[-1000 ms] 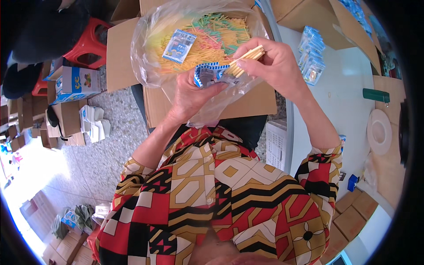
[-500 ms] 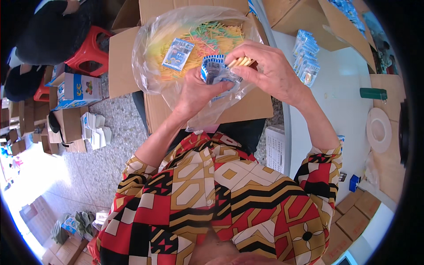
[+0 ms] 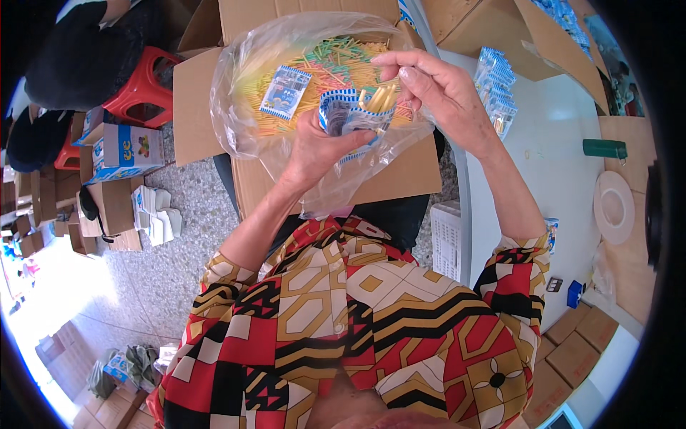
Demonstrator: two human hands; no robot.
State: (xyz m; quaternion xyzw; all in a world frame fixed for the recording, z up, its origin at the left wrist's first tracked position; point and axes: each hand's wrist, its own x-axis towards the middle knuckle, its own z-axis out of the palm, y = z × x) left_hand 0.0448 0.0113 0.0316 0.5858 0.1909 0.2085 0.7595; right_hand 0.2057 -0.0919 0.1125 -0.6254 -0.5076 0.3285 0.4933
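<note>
In my left hand (image 3: 318, 150) is a small blue-and-white striped packet (image 3: 337, 118), gripped by its lower part with its mouth spread wide. A bunch of thin, pale yellow sticks (image 3: 380, 99) stands in the packet, ends poking out at its right side. Just right of and above them, my right hand (image 3: 450, 96) is open, its fingers apart and holding nothing. Beneath both hands, a clear plastic bag (image 3: 232, 118) lines a cardboard box (image 3: 194, 107). Loose yellow, pink and green sticks (image 3: 343, 57) fill the bag. Another flat blue-and-white packet (image 3: 286, 91) lies on them.
At the right, a white table (image 3: 543, 164) bears a stack of blue-and-white packets (image 3: 494, 89) and a green cylinder (image 3: 604, 149). An open carton (image 3: 529, 43) stands at the far right. Red stools (image 3: 146, 86) and a seated person (image 3: 82, 61) are at the far left.
The right hand has let go of the sticks, which now stand in the packet. It has drawn up and slightly right with fingers spread. The left hand keeps hold of the packet.
</note>
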